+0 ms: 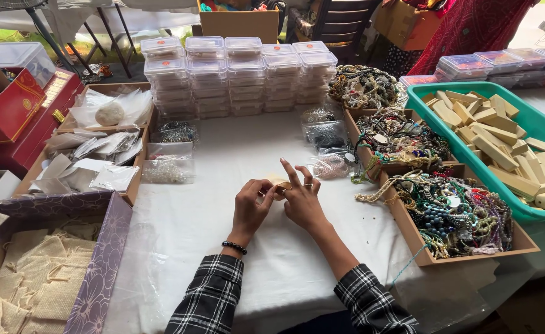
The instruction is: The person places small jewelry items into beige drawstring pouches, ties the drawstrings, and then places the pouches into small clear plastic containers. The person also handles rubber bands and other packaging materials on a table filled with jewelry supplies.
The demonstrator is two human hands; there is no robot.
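My left hand (251, 205) and my right hand (301, 199) meet over the white tablecloth (223, 161) and together hold a small tan wooden piece (278, 183) between their fingertips. The left hand's fingers curl around its left side. My right hand pinches its right side, with the index and middle fingers raised. A dark bead bracelet sits on my left wrist, and both sleeves are black-and-white plaid.
Stacked clear plastic boxes (241, 74) stand at the back. Wooden trays of beaded jewellery (452, 213) lie right, beside a green tray of wooden blocks (501, 142). Small bagged items (168, 168) and trays of packets (93, 161) lie left, near a purple box of burlap pouches (43, 272).
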